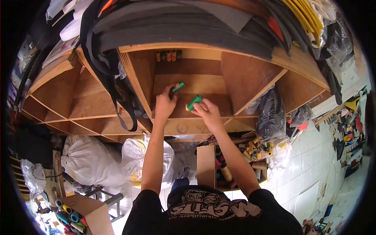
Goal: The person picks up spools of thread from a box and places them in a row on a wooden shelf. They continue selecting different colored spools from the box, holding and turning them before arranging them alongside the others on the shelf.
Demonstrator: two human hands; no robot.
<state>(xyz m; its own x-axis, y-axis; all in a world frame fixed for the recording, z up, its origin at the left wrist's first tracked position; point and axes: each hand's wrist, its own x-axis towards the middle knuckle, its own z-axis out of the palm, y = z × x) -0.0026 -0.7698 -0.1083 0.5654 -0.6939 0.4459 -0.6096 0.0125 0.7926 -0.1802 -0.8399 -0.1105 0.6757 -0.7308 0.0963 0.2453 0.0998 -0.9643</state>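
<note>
Both of my hands reach into an open wooden shelf compartment [188, 84]. My left hand [166, 102] grips a green thread spool [178, 86], held tilted near the compartment's left side. In my right hand [207, 112] is a second green thread spool [194, 102], pinched between the fingers and also tilted. The two spools are close together but apart. At the back left of the same compartment, several thread spools [169, 56] with orange-brown ends stand in a row, the last one dark green.
Below the shelf, an open cardboard box [206, 166] holds many thread spools and cones. White sacks [90, 160] stand at the left. Another box [94, 215] of coloured cones sits lower left. Dark fabric [180, 27] lies on the shelf top, and a black strap [117, 105] hangs down.
</note>
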